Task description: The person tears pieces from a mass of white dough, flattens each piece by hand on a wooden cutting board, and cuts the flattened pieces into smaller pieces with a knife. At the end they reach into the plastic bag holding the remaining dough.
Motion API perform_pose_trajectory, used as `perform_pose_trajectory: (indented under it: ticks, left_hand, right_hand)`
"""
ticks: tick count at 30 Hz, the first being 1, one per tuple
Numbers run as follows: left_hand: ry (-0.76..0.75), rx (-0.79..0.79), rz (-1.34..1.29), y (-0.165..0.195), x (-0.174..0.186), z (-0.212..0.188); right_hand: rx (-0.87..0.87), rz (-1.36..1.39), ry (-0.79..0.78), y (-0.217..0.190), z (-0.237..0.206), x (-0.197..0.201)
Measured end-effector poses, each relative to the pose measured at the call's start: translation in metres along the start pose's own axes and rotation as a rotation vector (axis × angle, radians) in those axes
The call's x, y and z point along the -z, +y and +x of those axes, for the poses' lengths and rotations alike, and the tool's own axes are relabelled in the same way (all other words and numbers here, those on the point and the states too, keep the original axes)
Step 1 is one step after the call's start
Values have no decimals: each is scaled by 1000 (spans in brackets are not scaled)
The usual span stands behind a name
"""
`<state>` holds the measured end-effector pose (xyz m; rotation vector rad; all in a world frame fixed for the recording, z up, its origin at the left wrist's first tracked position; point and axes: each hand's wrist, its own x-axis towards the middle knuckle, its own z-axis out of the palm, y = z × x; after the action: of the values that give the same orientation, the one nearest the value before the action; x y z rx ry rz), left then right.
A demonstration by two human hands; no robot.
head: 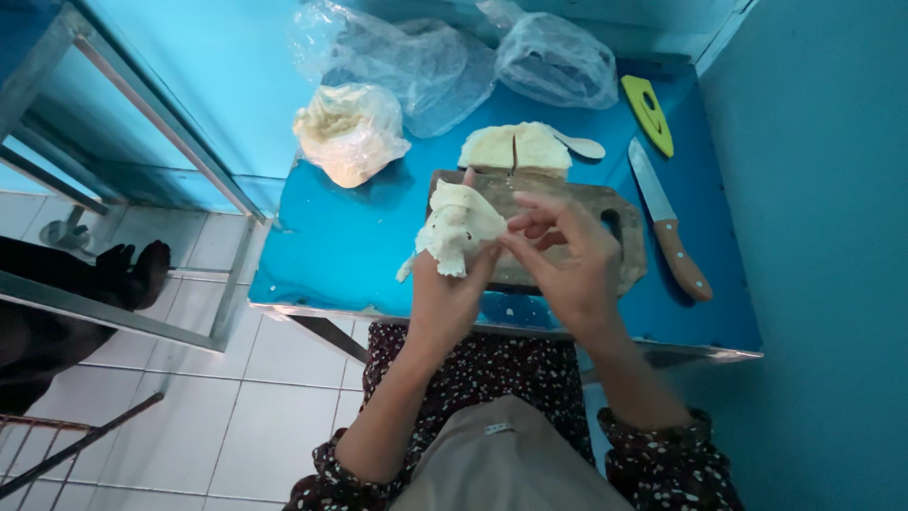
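The left hand (445,298) holds a thin, pale sheet of dough (459,227) draped over its raised fingers, above the near edge of the wooden cutting board (619,241). The right hand (567,260), at 3 o'clock from the sheet, pinches its edge between thumb and fingertips, the remaining fingers spread loosely. At 12 o'clock from the hands a cut slab of dough (515,147) lies at the far end of the board, with a white spoon (582,147) touching its right side. At 3 o'clock, a knife with a wooden handle (667,222) lies on the blue table (331,246), and a yellow-green plastic tool (648,114) lies at 1 o'clock beyond it. At 11 o'clock sits a plastic bag holding more dough (350,132), with clear, crumpled bags (553,57) behind it.
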<state>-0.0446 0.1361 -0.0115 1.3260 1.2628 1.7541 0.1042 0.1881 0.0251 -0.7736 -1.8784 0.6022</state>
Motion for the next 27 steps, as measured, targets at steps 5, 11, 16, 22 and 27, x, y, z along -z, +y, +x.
perform_pose_trajectory:
  ticks: [5,11,16,22,27]
  left_hand:
    - [8,-29,134,7,-6,2]
    - [85,39,-159,7,-13,9]
    - [72,18,-181,-5,-9,11]
    - [19,79,-142,-20,-2,4]
    - [34,-14,-25,-18,-1,-3]
  right_hand:
    - [-113,45,-4,9,5,0]
    - [-264,203,-49,27,0,-1]
    - [-383,461,-121,49,1,5]
    - [-391,561,-92,57,-1,1]
    - [-219,419,-99,47,-11,-9]
